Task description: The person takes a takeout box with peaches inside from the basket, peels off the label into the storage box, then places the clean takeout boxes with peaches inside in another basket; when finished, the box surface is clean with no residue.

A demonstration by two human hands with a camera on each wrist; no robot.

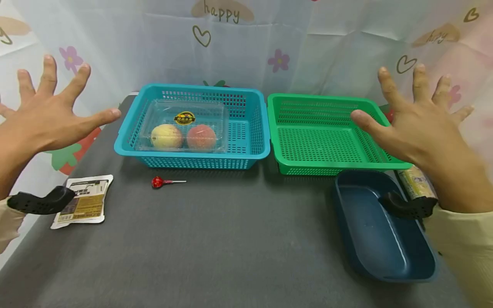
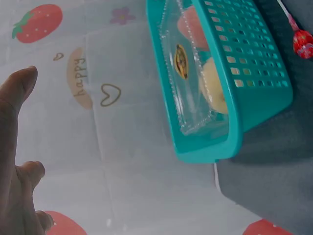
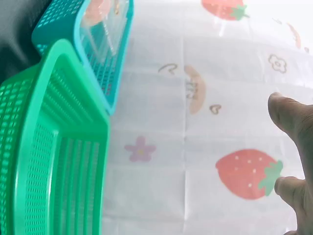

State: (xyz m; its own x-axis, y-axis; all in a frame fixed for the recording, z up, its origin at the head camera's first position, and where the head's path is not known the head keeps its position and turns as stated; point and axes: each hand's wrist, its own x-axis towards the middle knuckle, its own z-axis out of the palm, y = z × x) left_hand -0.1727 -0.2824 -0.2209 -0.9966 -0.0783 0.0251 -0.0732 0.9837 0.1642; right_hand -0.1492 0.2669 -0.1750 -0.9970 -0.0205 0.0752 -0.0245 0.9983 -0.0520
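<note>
The blue basket [image 1: 200,162] and the green basket [image 1: 339,165], two in all, stand side by side on the far part of one grey table [image 1: 231,239], blue on the left and green on the right. Behind them hangs a white sheet [image 1: 327,51] printed with strawberries, flowers, hearts and the word "happy". One dark blue tub [image 1: 369,218] sits on the right, just nearer than the green basket, its smooth floor showing. One clear plastic box [image 1: 212,109] lies in the left part of the blue basket.

My two hands are in the air, fingers spread wide, gripping nothing: my left hand [image 1: 44,113] left of the blue basket and apart from it, my right hand [image 1: 423,124] by the green basket's right end. On the table's left lies one flat pouch [image 1: 90,194]. One yellowish package [image 1: 416,179] shows beside the tub, too hidden to identify.

Two fruits are in the clear box, a yellow fruit [image 1: 166,137] on the left and a reddish fruit [image 1: 201,137] on the right. Smallest is one red lollipop [image 1: 157,182], on the table just nearer than the blue basket, its stick pointing right.
</note>
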